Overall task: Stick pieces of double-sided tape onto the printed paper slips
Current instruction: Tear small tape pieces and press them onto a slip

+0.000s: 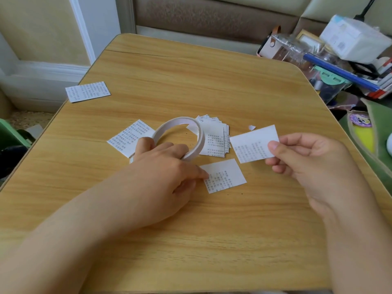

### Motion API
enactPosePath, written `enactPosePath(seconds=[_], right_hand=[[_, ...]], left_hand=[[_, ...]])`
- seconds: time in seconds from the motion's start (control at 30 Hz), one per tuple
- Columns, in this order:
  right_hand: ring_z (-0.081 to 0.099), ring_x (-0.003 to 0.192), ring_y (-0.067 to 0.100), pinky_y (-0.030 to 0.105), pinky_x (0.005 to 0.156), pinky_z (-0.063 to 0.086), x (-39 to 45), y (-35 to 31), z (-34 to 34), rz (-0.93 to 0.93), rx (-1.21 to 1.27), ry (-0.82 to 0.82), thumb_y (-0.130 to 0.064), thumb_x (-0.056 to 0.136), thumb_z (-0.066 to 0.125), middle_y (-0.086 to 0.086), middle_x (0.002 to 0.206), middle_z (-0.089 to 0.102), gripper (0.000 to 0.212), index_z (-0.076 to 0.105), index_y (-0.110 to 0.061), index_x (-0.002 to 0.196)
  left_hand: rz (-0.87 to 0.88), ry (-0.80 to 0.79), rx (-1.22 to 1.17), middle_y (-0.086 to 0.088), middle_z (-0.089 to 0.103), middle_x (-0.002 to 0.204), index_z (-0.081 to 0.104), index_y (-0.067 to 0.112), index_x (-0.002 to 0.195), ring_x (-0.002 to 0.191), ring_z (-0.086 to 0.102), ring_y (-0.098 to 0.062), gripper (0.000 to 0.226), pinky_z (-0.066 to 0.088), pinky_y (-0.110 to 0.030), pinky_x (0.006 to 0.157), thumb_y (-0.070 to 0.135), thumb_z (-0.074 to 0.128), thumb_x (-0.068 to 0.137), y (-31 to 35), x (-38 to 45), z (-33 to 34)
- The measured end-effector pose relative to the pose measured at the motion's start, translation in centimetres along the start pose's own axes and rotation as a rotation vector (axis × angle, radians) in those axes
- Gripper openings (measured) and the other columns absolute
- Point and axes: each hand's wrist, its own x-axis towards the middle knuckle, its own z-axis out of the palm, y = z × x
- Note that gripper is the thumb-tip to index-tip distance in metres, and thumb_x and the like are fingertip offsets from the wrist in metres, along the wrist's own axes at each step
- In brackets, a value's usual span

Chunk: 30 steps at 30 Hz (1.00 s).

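Left hand (161, 166) gripped the double-sided tape roll (180, 139) mid-counter (212, 240), fingers curled through it, fingertip touching one printed slip (222, 176). Right hand (305, 158) pinched another slip (253, 143) beside the slip stack (214, 139).

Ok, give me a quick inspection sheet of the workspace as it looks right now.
Surface: wooden table, light grain, a thin crack line near the far edge.
Job's things: double-sided tape roll at centre; fanned stack of printed slips behind it; one slip lying flat in front; another slip left of the roll; a lone slip at the far-left edge.
Clutter: small torn paper scrap.
Grippers: left hand holds the roll, a fingertip touching the flat slip; right hand pinches a held slip above the table.
Cables: black cable at top right.
Surroundings: sofa behind; heap of stationery and plastic boxes to the right.
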Motion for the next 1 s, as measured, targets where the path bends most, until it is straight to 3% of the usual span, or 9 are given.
enactPosePath(seconds=[0.13, 0.3, 0.4, 0.5, 0.7, 1.0], right_hand=[[0.061, 0.048, 0.009, 0.016, 0.044, 0.047, -1.0, -0.3, 0.4, 0.075, -0.049, -0.090, -0.009, 0.083, 0.069, 0.003, 0.055, 0.068, 0.010, 0.062, -0.009, 0.075], [0.065, 0.054, 0.012, 0.025, 0.056, 0.048, -1.6, 0.5, 2.0, 0.108, -0.209, -0.172, -0.018, 0.085, 0.070, 0.001, 0.059, 0.070, 0.012, 0.063, -0.015, 0.076], [0.065, 0.055, 0.005, 0.026, 0.059, 0.050, -1.7, 0.7, 2.4, 0.057, -0.329, -0.148, -0.024, 0.082, 0.072, -0.003, 0.060, 0.070, 0.013, 0.064, -0.019, 0.073], [0.059, 0.054, 0.001, 0.010, 0.050, 0.041, -1.8, 0.8, 2.6, -0.003, -0.467, -0.112, -0.030, 0.079, 0.074, -0.005, 0.062, 0.068, 0.016, 0.065, -0.023, 0.067], [0.066, 0.066, 0.009, 0.023, 0.057, 0.046, -1.8, 0.8, 3.0, -0.035, -0.551, -0.062, -0.030, 0.078, 0.076, -0.008, 0.063, 0.066, 0.018, 0.065, -0.025, 0.065], [0.060, 0.060, 0.002, 0.021, 0.058, 0.047, -1.8, 0.7, 3.3, -0.040, -0.587, -0.039, -0.030, 0.078, 0.076, -0.009, 0.058, 0.064, 0.020, 0.064, -0.026, 0.062]], left_hand=[[0.001, -0.007, -0.010, 0.015, 0.022, 0.063, 0.073, 0.040, 0.094, 0.062, 0.038, -0.009, 0.040, 0.029, -0.036, 0.064, 0.035, 0.036, 0.079, -0.2, 0.2, 0.1], [-0.018, -0.055, -0.040, 0.011, 0.034, 0.062, 0.072, 0.042, 0.095, 0.060, 0.043, -0.012, 0.040, 0.027, -0.035, 0.065, 0.035, 0.036, 0.079, -0.3, 0.1, -0.1], [-0.015, -0.065, -0.044, 0.010, 0.038, 0.062, 0.073, 0.041, 0.093, 0.060, 0.048, -0.013, 0.039, 0.026, -0.035, 0.065, 0.035, 0.037, 0.077, -0.5, 0.1, -0.1], [-0.019, -0.083, -0.043, 0.009, 0.041, 0.063, 0.072, 0.042, 0.095, 0.061, 0.048, -0.014, 0.040, 0.025, -0.035, 0.066, 0.036, 0.036, 0.078, -0.5, -0.1, -0.2], [-0.028, -0.089, -0.048, 0.010, 0.041, 0.063, 0.070, 0.045, 0.100, 0.062, 0.043, -0.012, 0.042, 0.025, -0.035, 0.067, 0.037, 0.035, 0.079, -0.7, -0.2, -0.4], [0.014, 0.009, -0.002, 0.013, 0.037, 0.061, 0.074, 0.039, 0.087, 0.060, 0.038, -0.009, 0.037, 0.024, -0.034, 0.065, 0.034, 0.039, 0.076, -0.8, -0.2, -0.7]])
